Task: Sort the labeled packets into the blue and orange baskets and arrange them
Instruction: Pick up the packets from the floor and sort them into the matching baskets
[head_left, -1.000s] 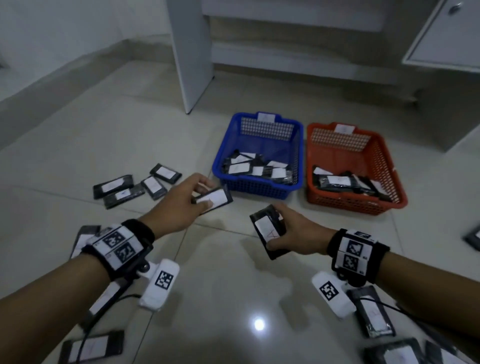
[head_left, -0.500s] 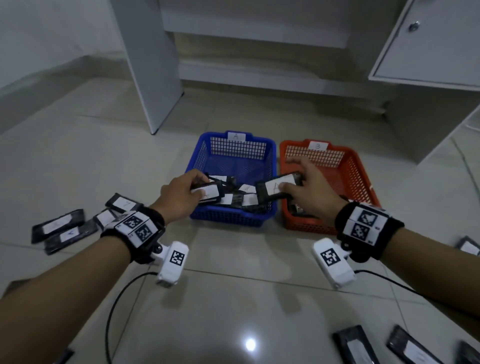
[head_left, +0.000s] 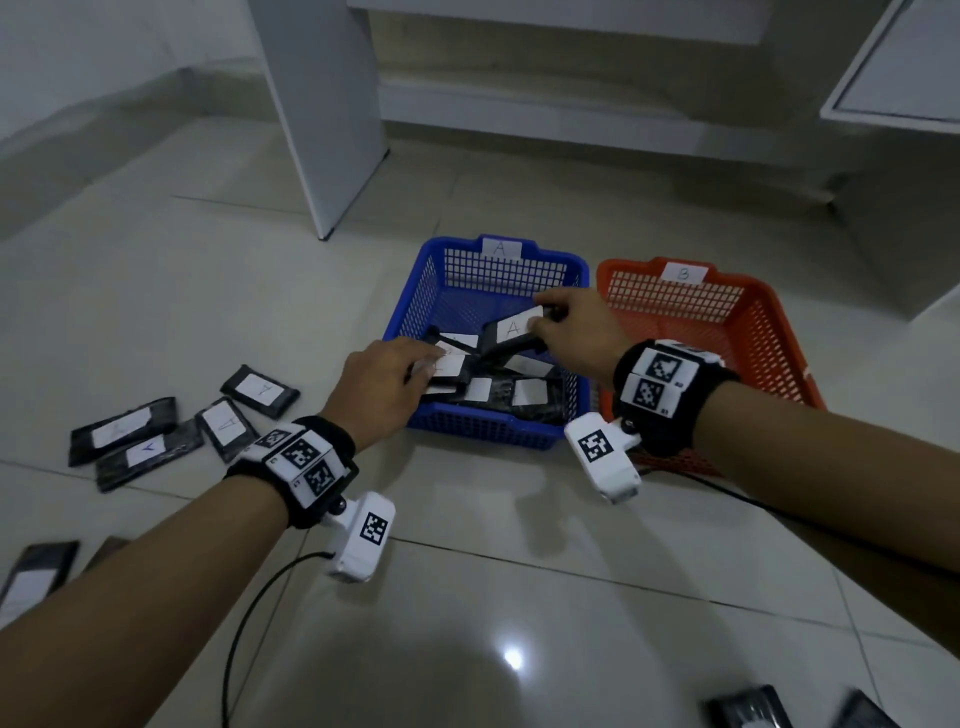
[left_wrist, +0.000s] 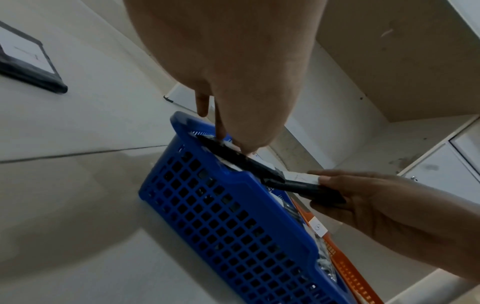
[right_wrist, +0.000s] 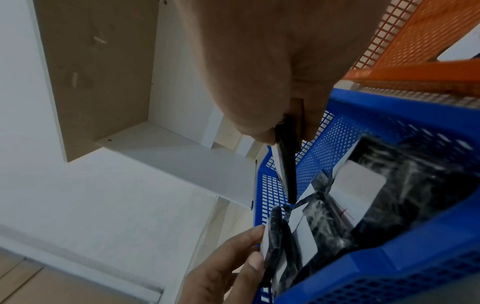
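The blue basket (head_left: 483, 431), tagged A, holds several black packets with white labels. The orange basket (head_left: 753, 322), tagged B, stands to its right. My left hand (head_left: 415, 364) reaches over the blue basket's near left corner and pinches a black packet (head_left: 447, 366) low among the pile; the left wrist view shows that packet (left_wrist: 233, 158) at the rim. My right hand (head_left: 540, 317) pinches another packet marked A (head_left: 511, 330), tilted above the blue basket's middle. The right wrist view shows this packet (right_wrist: 285, 164) edge-on, hanging down into the blue basket (right_wrist: 389, 267).
Several labeled packets (head_left: 135, 441) lie on the tiled floor left of the blue basket. More lie at the bottom left (head_left: 31, 577) and bottom right (head_left: 748, 712). A white cabinet panel (head_left: 332, 130) stands behind the baskets. A black cable (head_left: 244, 623) trails from my left wrist.
Both hands carried their packets forward from above the floor to over the blue basket. The right hand swung left from the orange basket's edge. The left packet has come down onto the pile.
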